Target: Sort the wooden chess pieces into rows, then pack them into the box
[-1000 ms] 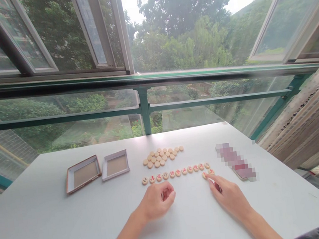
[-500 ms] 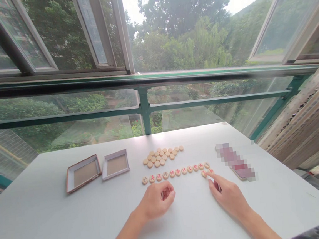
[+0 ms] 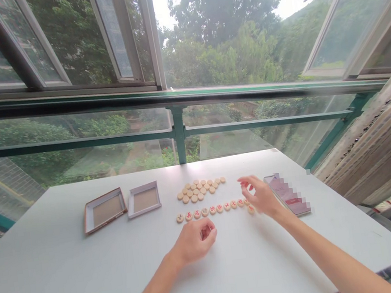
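Xiangqi pieces with red or dark characters form a row (image 3: pixel 219 208) across the white table. My left hand (image 3: pixel 194 240) rests just in front of that row, its fingers curled in loosely, with no piece visible in them. Above the row's right end, my right hand (image 3: pixel 259 195) is raised with thumb and fingers apart and nothing seen between them. It hides some pieces there. One red-marked piece (image 3: pixel 251 209) sits just below the row by my right wrist. Farther back lies a cluster of blank-looking pieces (image 3: pixel 194 192), left of my right fingertips.
Two shallow box halves, a brown-edged one (image 3: pixel 88 221) and a pale one (image 3: pixel 159 196), stand on the table's left side. A phone (image 3: pixel 297 205), partly blurred out, lies right of my right hand. Behind the table (image 3: pixel 91 283) run a green railing (image 3: pixel 180 141) and windows.
My right hand has lifted off the pieces at the row's right end and moved away from me, fingers spreading. My left hand stays put. The view has shifted slightly.
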`<action>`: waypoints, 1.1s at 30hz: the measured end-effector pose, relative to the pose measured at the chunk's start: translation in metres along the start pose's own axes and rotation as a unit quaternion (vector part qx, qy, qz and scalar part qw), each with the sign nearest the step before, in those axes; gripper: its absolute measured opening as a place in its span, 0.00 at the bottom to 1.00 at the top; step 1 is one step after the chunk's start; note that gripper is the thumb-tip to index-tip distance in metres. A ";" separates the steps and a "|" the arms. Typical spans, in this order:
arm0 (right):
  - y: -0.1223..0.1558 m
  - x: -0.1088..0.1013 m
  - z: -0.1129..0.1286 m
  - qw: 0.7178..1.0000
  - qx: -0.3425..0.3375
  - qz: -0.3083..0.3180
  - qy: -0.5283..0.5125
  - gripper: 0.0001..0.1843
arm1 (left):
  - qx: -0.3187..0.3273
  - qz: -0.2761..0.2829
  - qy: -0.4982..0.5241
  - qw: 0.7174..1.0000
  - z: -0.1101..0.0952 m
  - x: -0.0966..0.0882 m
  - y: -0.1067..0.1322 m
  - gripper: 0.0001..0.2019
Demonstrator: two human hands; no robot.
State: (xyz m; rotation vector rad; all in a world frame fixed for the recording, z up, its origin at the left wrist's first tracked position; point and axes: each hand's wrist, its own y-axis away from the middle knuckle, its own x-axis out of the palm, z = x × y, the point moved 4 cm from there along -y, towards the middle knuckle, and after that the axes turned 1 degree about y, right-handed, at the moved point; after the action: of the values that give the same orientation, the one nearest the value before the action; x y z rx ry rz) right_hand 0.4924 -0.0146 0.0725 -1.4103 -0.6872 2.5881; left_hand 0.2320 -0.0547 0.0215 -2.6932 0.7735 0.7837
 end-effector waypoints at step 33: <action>0.050 0.065 0.086 0.945 -0.071 0.049 -0.315 0.10 | -0.011 -0.002 0.059 0.998 -0.004 -0.006 -0.003 0.17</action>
State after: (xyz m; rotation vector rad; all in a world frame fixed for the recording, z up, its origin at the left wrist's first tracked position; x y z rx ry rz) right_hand 0.3910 -0.0677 0.0408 -0.6211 -0.9009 3.1409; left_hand 0.2313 -0.0512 0.0284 -2.7809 0.7887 0.6423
